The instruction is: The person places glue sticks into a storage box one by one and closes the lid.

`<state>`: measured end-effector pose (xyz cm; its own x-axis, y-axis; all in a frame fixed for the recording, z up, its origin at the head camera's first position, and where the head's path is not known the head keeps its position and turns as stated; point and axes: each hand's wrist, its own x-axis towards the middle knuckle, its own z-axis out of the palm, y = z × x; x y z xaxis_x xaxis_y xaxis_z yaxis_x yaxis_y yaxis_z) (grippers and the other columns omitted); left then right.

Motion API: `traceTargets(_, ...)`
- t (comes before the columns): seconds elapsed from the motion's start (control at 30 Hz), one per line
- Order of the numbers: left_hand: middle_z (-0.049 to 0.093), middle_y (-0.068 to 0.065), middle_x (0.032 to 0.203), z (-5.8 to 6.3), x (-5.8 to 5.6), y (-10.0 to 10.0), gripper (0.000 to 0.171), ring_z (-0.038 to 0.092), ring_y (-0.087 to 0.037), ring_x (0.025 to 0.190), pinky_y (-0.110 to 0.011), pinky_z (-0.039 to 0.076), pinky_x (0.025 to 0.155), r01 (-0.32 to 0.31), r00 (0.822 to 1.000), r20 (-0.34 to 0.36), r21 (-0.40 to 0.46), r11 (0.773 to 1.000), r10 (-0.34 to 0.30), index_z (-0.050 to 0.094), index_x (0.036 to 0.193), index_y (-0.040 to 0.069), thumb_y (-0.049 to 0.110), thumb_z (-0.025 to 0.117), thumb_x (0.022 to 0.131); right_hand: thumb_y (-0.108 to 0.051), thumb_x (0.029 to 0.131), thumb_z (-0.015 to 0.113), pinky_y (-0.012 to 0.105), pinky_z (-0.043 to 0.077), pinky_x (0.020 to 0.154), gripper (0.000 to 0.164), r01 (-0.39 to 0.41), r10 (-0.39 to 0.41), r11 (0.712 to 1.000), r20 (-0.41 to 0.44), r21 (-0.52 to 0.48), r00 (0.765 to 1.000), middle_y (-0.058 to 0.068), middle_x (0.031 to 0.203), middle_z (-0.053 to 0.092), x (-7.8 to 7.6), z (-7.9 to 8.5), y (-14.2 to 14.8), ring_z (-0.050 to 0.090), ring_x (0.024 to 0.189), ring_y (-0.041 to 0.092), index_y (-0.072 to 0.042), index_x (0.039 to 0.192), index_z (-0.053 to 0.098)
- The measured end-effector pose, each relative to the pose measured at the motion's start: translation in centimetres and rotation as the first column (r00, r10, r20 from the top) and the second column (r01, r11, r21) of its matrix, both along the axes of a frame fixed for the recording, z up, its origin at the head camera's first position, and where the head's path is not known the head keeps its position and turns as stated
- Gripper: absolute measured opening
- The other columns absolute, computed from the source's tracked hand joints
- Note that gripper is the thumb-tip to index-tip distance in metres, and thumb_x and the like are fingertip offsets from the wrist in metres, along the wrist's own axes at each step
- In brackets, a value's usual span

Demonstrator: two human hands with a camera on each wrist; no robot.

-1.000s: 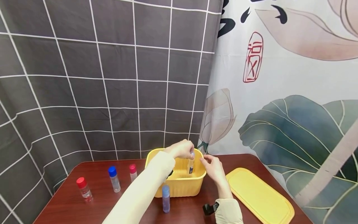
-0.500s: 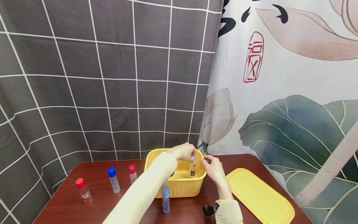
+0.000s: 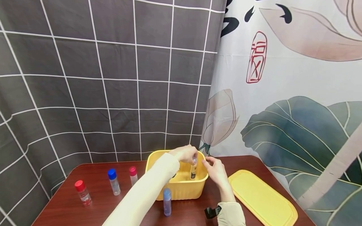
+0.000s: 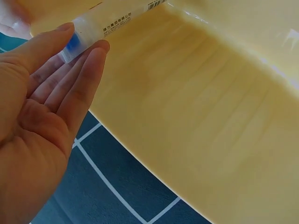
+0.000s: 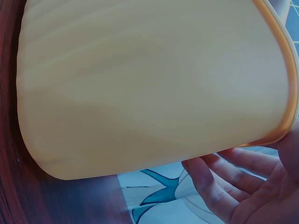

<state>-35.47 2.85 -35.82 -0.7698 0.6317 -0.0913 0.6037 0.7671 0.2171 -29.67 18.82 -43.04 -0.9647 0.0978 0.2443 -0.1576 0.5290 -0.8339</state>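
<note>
A yellow plastic box (image 3: 182,190) stands on the brown table with its top uncovered. My left hand (image 3: 185,153) reaches inside, near the box's right end. Its thumb and fingers pinch the translucent top of a small clear bottle (image 3: 193,172). In the left wrist view, blue shows inside the top of this bottle (image 4: 112,23), and dark printing runs along its side. The bottle stands nearly upright, low in the box. My right hand (image 3: 216,171) grips the box's right rim, fingertips against the outer wall (image 5: 154,93) in the right wrist view.
A red-capped bottle (image 3: 83,193), a blue-capped bottle (image 3: 114,182) and a pink-capped bottle (image 3: 133,175) stand to the left. In front of the box stands a purple tube (image 3: 167,202) with a light blue cap. A yellow lid (image 3: 263,197) lies flat at the right.
My left hand has lowered the bottle slightly into the box, then shifted it a little to the left. My right hand stays at the rim.
</note>
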Motion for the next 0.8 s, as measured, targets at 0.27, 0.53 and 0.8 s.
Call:
traceTargets(0.27,0.059,0.006,0.072,-0.14,-0.05,0.15,0.011,0.051,-0.01,0.064,-0.02,0.042,0.057,0.002,1.0,-0.015,-0.008,1.0,-0.002,0.068,0.081,0.015,0.016,0.079,0.082,-0.015,0.095,0.064,0.04,0.056,0.077,0.026,-0.004,0.004,1.0,-0.005,-0.013,1.0,0.013,0.097,0.071,0.0,-0.07,-0.06,0.068,0.086,0.026,0.003,0.114,0.068)
traceTargets(0.53,0.059,0.007,0.073,-0.09,-0.03,0.32,0.01,0.052,-0.01,0.066,-0.021,0.043,0.059,0.016,1.0,-0.025,-0.02,1.0,-0.017,0.069,0.082,0.016,0.016,0.079,0.082,-0.014,0.095,0.064,0.04,0.056,0.076,0.025,-0.002,0.002,1.0,-0.001,-0.012,1.0,0.013,0.097,0.071,-0.04,-0.07,0.0,0.067,0.086,0.025,0.003,0.113,0.068)
traceTargets(0.8,0.061,0.006,0.078,-0.08,-0.15,-0.06,0.011,0.053,-0.012,0.069,-0.023,0.044,0.061,-0.011,1.0,0.007,-0.016,1.0,0.011,0.071,0.093,0.015,0.017,0.076,0.084,-0.014,0.095,0.065,0.04,0.057,0.075,0.025,-0.004,0.004,1.0,-0.003,-0.002,1.0,0.012,0.096,0.071,0.01,0.08,-0.04,0.067,0.085,0.024,0.003,0.113,0.068)
